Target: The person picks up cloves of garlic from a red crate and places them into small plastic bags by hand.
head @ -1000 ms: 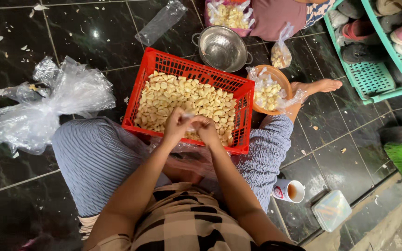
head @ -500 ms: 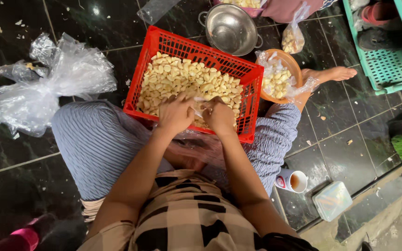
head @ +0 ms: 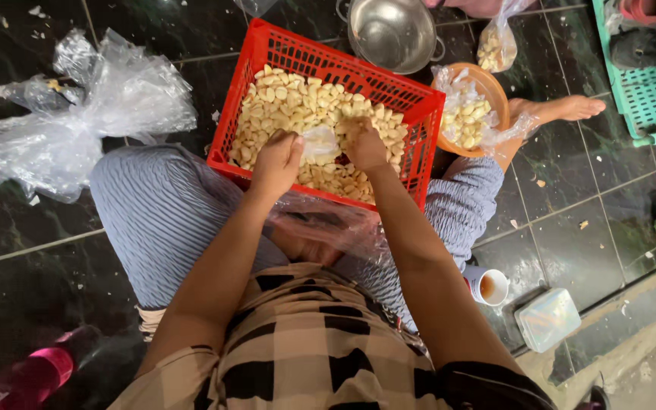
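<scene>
- A person sits on a dark tiled floor (head: pixel 55 273), seen from above, both arms reaching forward into a red plastic crate (head: pixel 298 53) that rests just ahead of the knees.
- The crate holds a heap of pale peeled garlic cloves (head: pixel 298 102), spread across nearly its whole bottom.
- The left hand (head: pixel 279 161) sits at the near edge of the crate, on the cloves. Its fingers are curled in narrowly, pinching one side of a small clear plastic bag (head: pixel 320 143).
- The right hand (head: pixel 364 143) is just beside it, also on the cloves. Its fingers are bent and close together, gripping the other side of the same bag; the fingertips are hidden under the hand.
- The small bag lies between the two hands, touching the heap; what is inside it cannot be told.
- A larger crumpled clear bag (head: pixel 320 228) lies in the lap, under the forearms.
- To the right of the crate stands an orange bowl (head: pixel 493 91), lined with plastic and holding more cloves.
- Beyond the crate is a steel pot (head: pixel 392 34).
- On the left lies a bundle of crinkled clear plastic (head: pixel 85 106).
- Near the right knee are a small cup (head: pixel 489 286) of brown liquid and a clear lidded box (head: pixel 547 319).
</scene>
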